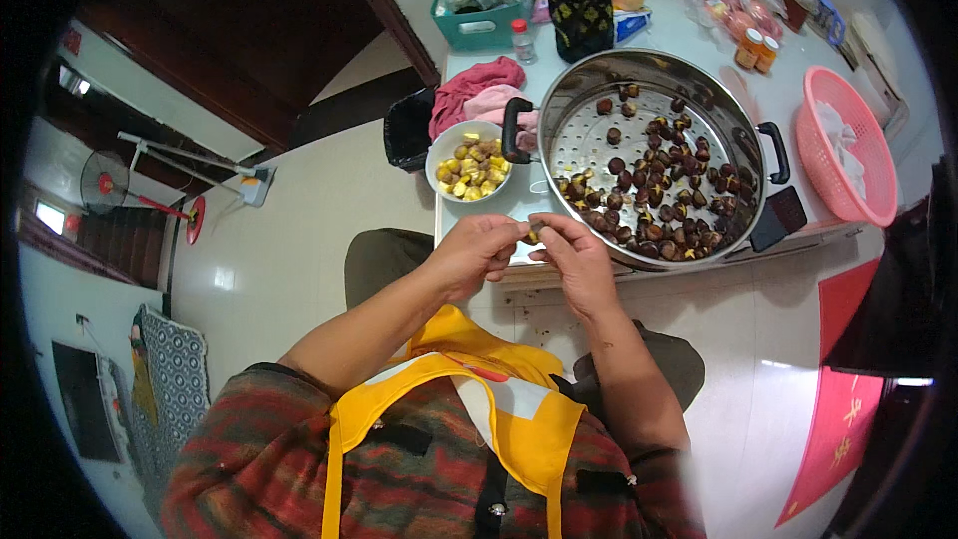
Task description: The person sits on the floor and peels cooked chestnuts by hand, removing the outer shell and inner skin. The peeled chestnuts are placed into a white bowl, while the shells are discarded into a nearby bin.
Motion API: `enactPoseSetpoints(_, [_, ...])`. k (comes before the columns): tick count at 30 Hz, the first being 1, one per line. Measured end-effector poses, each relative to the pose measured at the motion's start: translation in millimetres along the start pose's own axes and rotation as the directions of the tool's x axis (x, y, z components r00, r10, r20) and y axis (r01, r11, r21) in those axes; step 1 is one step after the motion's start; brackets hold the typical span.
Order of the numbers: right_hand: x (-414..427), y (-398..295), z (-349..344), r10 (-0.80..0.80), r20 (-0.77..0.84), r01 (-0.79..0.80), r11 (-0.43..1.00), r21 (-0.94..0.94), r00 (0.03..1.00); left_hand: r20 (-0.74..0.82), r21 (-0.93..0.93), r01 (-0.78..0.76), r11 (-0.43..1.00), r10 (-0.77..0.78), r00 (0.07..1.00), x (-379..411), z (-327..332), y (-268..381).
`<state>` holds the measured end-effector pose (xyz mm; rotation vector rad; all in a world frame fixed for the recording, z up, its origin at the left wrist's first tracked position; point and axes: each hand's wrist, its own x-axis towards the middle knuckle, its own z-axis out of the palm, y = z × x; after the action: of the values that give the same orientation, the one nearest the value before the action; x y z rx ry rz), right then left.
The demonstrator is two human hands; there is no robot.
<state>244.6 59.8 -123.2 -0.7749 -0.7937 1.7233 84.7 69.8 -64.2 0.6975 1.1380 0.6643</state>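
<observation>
Between my fingertips is a small chestnut, partly yellow and partly brown, held by my left hand and my right hand just in front of the table's front edge. Behind and to the right of my hands stands a large steel steamer pot with a perforated bottom, holding many brown chestnuts, several split to show yellow. At the pot's left, a white bowl holds peeled yellow chestnuts. How much shell is on the held chestnut cannot be told.
Pink cloths and a black bin lie beyond the bowl. A pink plastic basket stands at the right, near a black flat object. Along the back are a teal basket, a large dark jar and small jars.
</observation>
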Motion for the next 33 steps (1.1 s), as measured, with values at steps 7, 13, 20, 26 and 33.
enactPoseSetpoints(7, [-3.3, 2.3, 1.4, -0.14, 0.032, 0.141, 0.988, -0.059, 0.99, 0.05, -0.021, 0.026, 0.999, -0.025, 0.998, -13.9, 1.9, 2.7])
enactPoseSetpoints(13, [-13.9, 0.6, 16.4, -0.151, 0.078, 0.164, 0.97, -0.182, 0.985, 0.103, -0.062, 0.01, 0.998, -0.003, 0.995, -29.5, -2.2, -0.7])
enactPoseSetpoints(20, [-50.5, -0.9, 49.1, -0.226, 0.057, 0.233, 0.935, -0.268, 0.972, 0.294, -0.303, 0.153, 0.941, -0.06, 0.954, -54.8, -6.0, -13.1])
enactPoseSetpoints(26, [-84.7, -1.3, 82.7, -0.406, -0.071, 0.329, 0.82, -0.469, 0.911, 0.406, -0.43, 0.27, 0.862, -0.082, 0.91, -82.5, -3.0, -29.1])
enactPoseSetpoints(33, [-108.0, -4.4, 119.4, -0.428, -0.173, 0.295, 0.814, -0.501, 0.887, 0.442, -0.483, 0.236, 0.843, 0.002, 0.897, -117.0, -3.3, -32.7])
